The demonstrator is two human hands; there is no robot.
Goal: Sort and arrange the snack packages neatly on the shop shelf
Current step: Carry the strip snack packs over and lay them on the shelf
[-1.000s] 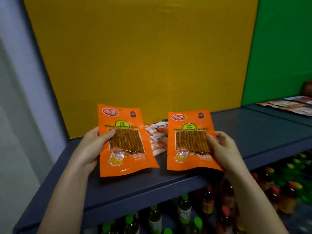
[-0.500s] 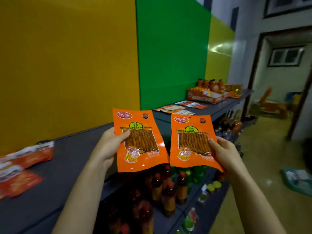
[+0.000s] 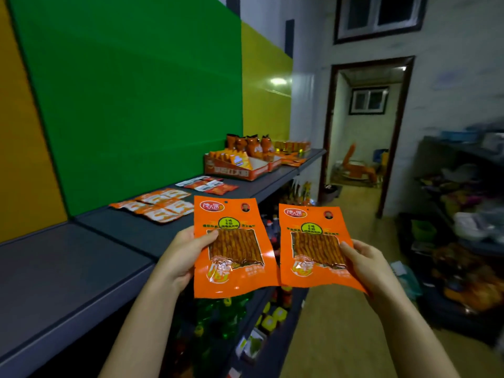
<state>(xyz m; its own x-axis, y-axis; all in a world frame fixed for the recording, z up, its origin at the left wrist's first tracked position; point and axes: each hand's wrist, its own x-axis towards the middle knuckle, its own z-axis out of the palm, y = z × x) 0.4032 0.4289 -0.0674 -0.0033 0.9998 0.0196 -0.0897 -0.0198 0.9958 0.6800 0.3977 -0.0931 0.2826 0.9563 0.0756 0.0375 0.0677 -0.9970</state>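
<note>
I am holding two matching orange packs, one in each grip: my left grip (image 3: 180,257) is pinching the left pack (image 3: 231,279) by its left edge, thumb lying across the front at the clear window and fingers hidden behind. My right grip (image 3: 365,266) is pinching the right pack (image 3: 311,271) by its right edge the same way. Both packs are facing me upright, side by side, with their inner edges nearly meeting low down; I cannot tell whether they are touching. They are hanging in front of the shelf (image 3: 81,255), out over the aisle, not resting on it. I judge I am carrying them to a spot, so I am looking for bare shelf beside the flat packets (image 3: 158,204) rather than on top of them. To do it well I should be lowering each pack flat and face up, print running the same way, bottom edge lined up with the shelf front. Since I am gripping only the outer edges, the film may sag, so setting the free inner edge down first and then sliding my thumbs off should be keeping the pair square.
</note>
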